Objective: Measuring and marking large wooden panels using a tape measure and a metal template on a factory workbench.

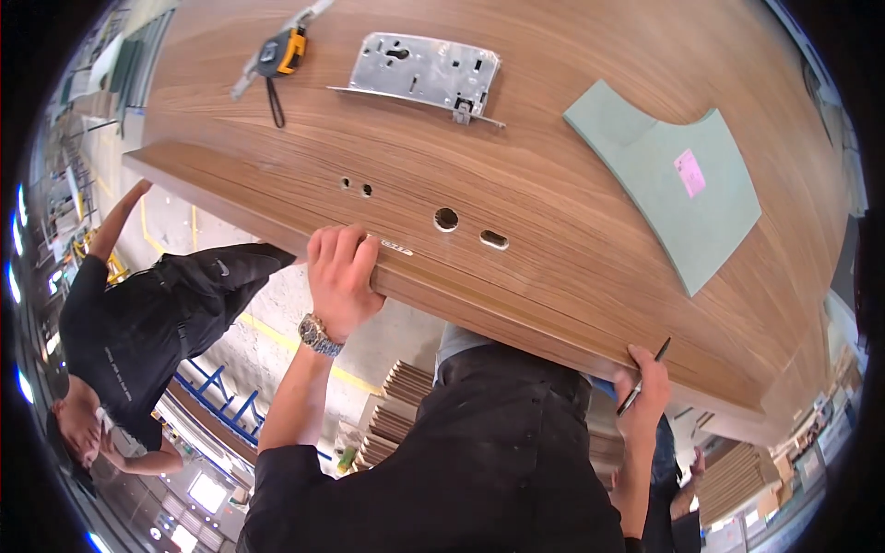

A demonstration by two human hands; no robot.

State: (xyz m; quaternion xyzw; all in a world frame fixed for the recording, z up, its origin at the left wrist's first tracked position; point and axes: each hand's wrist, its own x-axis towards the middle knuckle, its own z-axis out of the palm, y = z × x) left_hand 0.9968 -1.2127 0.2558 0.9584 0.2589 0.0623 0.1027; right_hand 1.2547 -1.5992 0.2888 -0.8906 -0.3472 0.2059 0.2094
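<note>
A brown wood-grain door [544,184] lies flat in front of me. My left hand [341,276] has its fingers curled over the near edge of the door, beside a small slot [396,248] cut in that edge. At the same edge, farther right, my right hand [645,392] grips a dark pen [662,350] and rests against the wood. Between the hands, the door face has a round hole [446,219], an oval cutout [494,240] and two small holes to their left. A silver mortise lock case [424,76] lies beyond them.
A yellow-and-black tape measure [282,52] sits at the far left of the door. On the right lies a grey-green board offcut [645,175] with a pink label. Another person [138,323] stands at the left, one hand at the door's corner. Stacked brown strips [392,415] are below.
</note>
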